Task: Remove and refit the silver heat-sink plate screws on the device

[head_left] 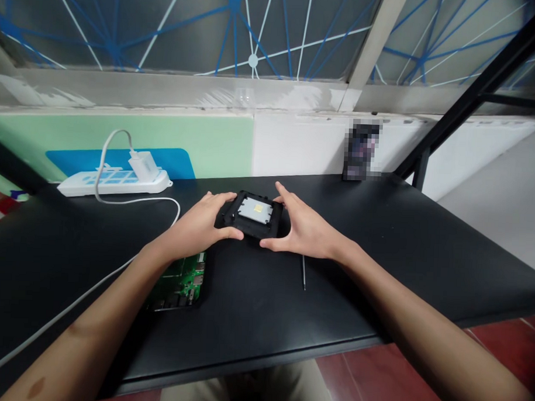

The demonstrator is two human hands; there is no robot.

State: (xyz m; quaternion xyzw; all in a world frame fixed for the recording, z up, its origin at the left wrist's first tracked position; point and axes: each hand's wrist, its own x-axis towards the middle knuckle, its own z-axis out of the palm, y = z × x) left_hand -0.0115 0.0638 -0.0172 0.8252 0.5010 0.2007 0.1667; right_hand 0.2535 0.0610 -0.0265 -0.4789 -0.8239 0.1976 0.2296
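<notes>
Between my two hands is a small black plastic case [251, 228], its open side up, with a silver metal plate [251, 210] bearing a yellowish square in the middle. My left hand [204, 223] grips its left end, thumb along the near edge and fingers at the far edge. At the right end, my right hand [304, 228] holds it the same way. A green circuit board [183, 282] with metal ports lies partly hidden under my left forearm. Below my right hand a thin metal shaft [304, 273], like a screwdriver's, lies on the table; its other end is hidden.
A white power strip [119, 182] with a plugged-in charger [144, 166] stands at the back left of the black table [263, 335]. Its white cable [71, 303] runs toward the front left. A blurred dark upright object [360, 151] leans on the back wall. Black frame bars [466, 108] rise at the right.
</notes>
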